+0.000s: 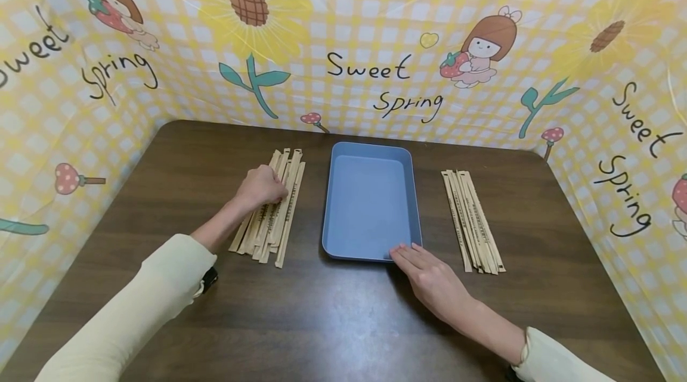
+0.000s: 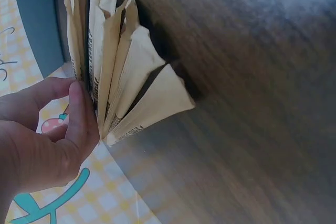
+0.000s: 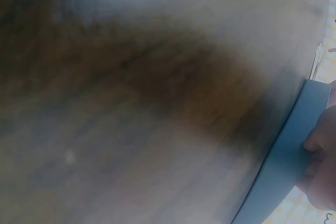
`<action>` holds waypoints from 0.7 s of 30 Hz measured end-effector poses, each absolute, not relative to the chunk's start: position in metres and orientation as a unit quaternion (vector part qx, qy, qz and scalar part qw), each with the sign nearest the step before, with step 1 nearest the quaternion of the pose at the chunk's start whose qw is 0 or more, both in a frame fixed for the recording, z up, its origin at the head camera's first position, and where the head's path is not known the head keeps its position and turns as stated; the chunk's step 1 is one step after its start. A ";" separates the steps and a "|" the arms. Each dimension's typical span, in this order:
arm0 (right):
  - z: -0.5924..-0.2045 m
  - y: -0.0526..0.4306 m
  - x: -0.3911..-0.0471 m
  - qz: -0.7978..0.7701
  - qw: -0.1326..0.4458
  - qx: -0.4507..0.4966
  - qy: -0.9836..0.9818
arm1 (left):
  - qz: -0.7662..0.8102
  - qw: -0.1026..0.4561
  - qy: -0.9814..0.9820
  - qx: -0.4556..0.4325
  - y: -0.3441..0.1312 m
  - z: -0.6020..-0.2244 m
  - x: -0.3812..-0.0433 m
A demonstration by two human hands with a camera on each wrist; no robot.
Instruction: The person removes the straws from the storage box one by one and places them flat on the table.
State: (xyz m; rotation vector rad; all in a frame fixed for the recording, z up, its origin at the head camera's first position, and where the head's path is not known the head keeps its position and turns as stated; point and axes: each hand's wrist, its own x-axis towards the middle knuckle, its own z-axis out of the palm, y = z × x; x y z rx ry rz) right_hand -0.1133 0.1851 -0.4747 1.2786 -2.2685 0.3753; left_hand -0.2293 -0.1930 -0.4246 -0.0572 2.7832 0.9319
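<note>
My left hand (image 1: 262, 186) is over the left pile of slim paper-wrapped sticks (image 1: 268, 233); the wrapping hides what is inside. In the left wrist view, the thumb and fingers pinch at one edge of the pile, on a wrapped stick (image 2: 75, 40), while the flat wrapper ends fan out beside it. At the near right corner of the blue rectangular tray (image 1: 370, 203), my right hand (image 1: 432, 280) grips the rim. Its fingers reach over the edge, and the right wrist view shows part of the hand against the tray's outer wall (image 3: 286, 156). Nothing lies in the tray.
A second pile of the same wrapped sticks (image 1: 472, 221) lies right of the tray. Everything stands on a dark wooden table (image 1: 333, 334). A yellow checked cloth (image 1: 365, 12) with printed flowers rises behind the table and along both sides.
</note>
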 end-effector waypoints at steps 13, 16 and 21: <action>-0.475 0.187 -0.113 0.139 0.232 0.471 -0.839 | 0.293 0.110 0.950 -0.009 -0.193 -0.427 -0.229; -0.475 0.187 -0.113 0.144 0.226 0.468 -0.843 | 0.290 0.111 0.950 -0.009 -0.193 -0.427 -0.229; -0.473 0.186 -0.114 0.150 0.214 0.461 -0.848 | 0.290 0.107 0.951 -0.007 -0.193 -0.425 -0.228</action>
